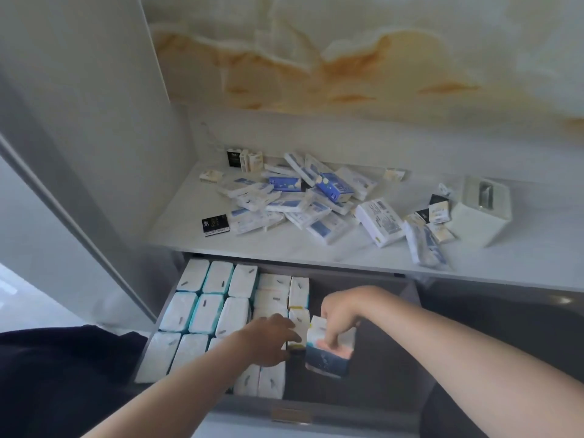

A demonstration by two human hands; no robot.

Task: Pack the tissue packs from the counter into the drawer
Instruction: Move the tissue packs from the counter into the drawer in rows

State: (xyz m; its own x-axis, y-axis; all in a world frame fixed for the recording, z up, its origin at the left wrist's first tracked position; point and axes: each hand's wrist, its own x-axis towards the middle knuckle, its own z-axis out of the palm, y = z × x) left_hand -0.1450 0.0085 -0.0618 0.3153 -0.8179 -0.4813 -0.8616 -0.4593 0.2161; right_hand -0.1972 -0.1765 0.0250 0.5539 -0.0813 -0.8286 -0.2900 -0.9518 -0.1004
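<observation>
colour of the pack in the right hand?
Dark blue lower half with a white top, on the pack held by the right hand. Head view, the only one.

- A single view, from a wide-angle camera worn on the person's head, looking forward and steeply down
- Nearest the lens, at the bottom of the frame, the open drawer (pixel 379 368) is seen almost from straight above; its front edge lies just short of the lower border
- Beyond it, mid-frame, the counter (pixel 284 245) runs across, its front edge above the drawer's back edge and its far edge meeting a marbled wall (pixel 347 58) that fills the top
- Both forearms enter from the bottom corners, very close to the camera
- Straight edges bow outward at the sides from lens distortion, and the picture is slightly blurred
</observation>
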